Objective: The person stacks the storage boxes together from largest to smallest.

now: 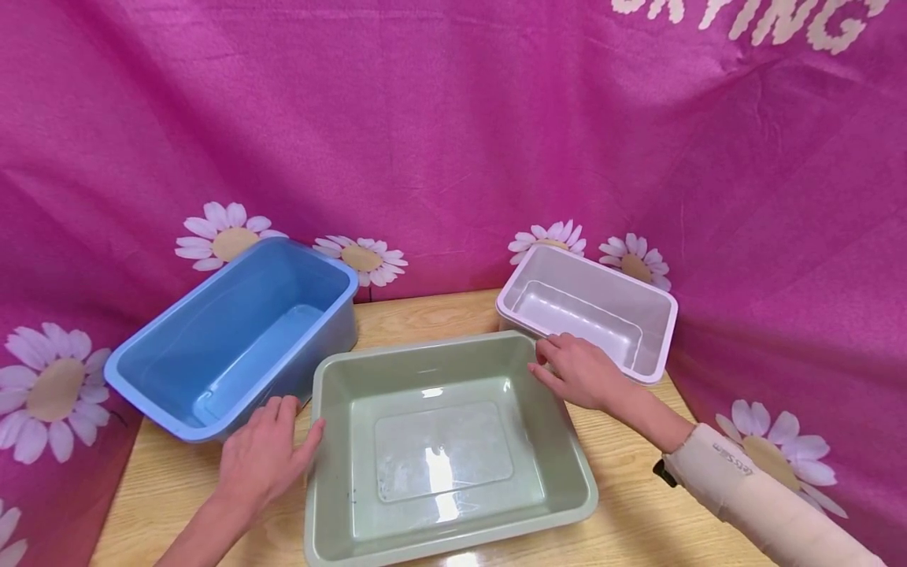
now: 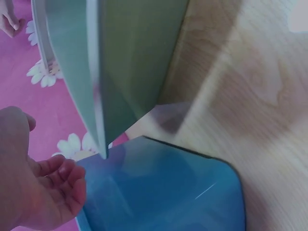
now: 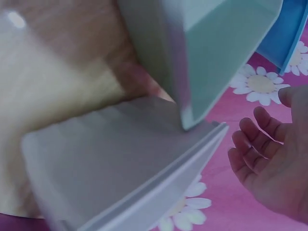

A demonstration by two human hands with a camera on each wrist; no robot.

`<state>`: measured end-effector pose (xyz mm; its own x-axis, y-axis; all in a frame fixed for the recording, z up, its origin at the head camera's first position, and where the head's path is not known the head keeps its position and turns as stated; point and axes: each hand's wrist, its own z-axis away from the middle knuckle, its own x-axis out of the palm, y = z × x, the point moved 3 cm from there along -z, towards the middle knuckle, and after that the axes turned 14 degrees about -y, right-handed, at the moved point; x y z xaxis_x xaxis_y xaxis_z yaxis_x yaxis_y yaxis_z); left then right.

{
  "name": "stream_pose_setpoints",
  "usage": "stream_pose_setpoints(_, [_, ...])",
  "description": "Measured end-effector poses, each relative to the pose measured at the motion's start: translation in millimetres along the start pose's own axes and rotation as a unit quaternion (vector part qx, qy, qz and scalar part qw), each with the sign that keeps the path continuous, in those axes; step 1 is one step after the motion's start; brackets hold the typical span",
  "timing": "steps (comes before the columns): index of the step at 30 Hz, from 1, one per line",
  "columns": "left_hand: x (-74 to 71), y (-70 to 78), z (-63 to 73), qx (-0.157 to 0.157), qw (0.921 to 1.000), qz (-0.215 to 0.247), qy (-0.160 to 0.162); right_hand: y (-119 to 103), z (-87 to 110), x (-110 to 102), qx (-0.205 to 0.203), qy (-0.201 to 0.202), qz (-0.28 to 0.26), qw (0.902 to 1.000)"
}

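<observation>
A pale green rectangular basin [image 1: 446,516] sits on the table's front middle, with nothing in it. My left hand [image 1: 260,457] hovers by its left rim, fingers loosely bent and holding nothing; the left wrist view shows this hand [image 2: 45,192] apart from the green wall [image 2: 134,57]. To the left stands an empty blue bin [image 1: 241,339]. Over the green basin's right rim is my right hand [image 1: 584,370], beside an empty pale lilac bin [image 1: 588,303]. In the right wrist view the right hand's fingers [image 3: 262,130] are loosely curled around nothing.
A light wood table [image 1: 425,315] carries the three containers. Behind and at both sides hangs a magenta cloth [image 1: 439,157] printed with white daisies. The green basin's far corners come close to the blue and lilac bins.
</observation>
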<state>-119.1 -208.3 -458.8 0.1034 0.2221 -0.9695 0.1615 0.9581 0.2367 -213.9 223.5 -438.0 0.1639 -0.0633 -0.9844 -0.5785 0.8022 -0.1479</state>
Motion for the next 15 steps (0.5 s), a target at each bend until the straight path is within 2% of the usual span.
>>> stream_pose_setpoints(8, [-11.2,-5.3,6.4,-0.025,0.999,0.027,-0.025,-13.4,-29.8,-18.9,-0.041,0.009,0.017,0.999])
stream_pose_setpoints(15, [-20.4,-4.7,13.2,-0.048,0.9973,0.054,-0.014,-21.9,-51.3,-23.8,-0.061,0.004,0.033,0.9976])
